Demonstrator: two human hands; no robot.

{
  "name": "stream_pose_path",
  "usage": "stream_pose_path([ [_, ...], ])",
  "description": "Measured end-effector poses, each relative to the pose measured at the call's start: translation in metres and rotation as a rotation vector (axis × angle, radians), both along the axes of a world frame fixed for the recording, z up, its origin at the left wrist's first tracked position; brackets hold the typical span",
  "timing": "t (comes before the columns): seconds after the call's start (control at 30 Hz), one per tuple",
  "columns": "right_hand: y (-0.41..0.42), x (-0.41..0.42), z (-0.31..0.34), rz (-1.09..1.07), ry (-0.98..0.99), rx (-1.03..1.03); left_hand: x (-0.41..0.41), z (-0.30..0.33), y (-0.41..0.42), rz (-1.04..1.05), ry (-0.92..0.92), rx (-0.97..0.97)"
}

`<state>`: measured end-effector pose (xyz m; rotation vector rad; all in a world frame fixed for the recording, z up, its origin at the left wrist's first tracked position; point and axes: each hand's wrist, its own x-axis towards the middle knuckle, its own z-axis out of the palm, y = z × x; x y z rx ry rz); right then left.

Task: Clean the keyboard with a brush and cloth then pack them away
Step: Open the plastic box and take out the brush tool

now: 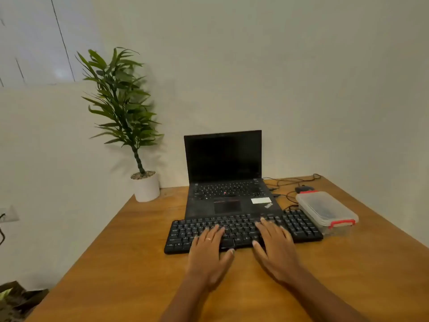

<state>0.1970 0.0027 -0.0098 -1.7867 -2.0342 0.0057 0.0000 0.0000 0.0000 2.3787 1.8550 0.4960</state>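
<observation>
Both hands lie flat on the black keyboard (241, 231), which sits on the wooden surface (130, 263) with its far edge touching the front of the open laptop (226, 180). The left hand (210, 252) has its fingers (219, 230) straight and spread over the middle keys, released and grasping nothing (a thin ring shows on one of them), with the thumb reaching over the near edge of the keyboard. The right hand (276, 248) rests the same way just beside it, fingers (263, 220) extended across the keys toward the laptop, also holding nothing. Beyond the right fingers, past the number pad end of the keyboard, stands a clear plastic box (327, 211) with red clips, its lid on; something dark lies inside, too blurred to name. Behind the box thin black cables (290, 182) trail across the surface, along with a small dark object that cannot be made out. Far beyond the left fingers, at the back corner by the wall, a green plant (120, 105) stands in a white pot (146, 187). The laptop screen is dark.
</observation>
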Motion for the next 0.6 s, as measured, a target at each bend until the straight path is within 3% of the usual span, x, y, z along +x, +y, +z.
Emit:
stream_pose_path([
  [0.6,-0.030,0.000,-0.019,-0.005,-0.136,-0.114,-0.021,-0.021,-0.031,0.047,0.048,-0.056],
])
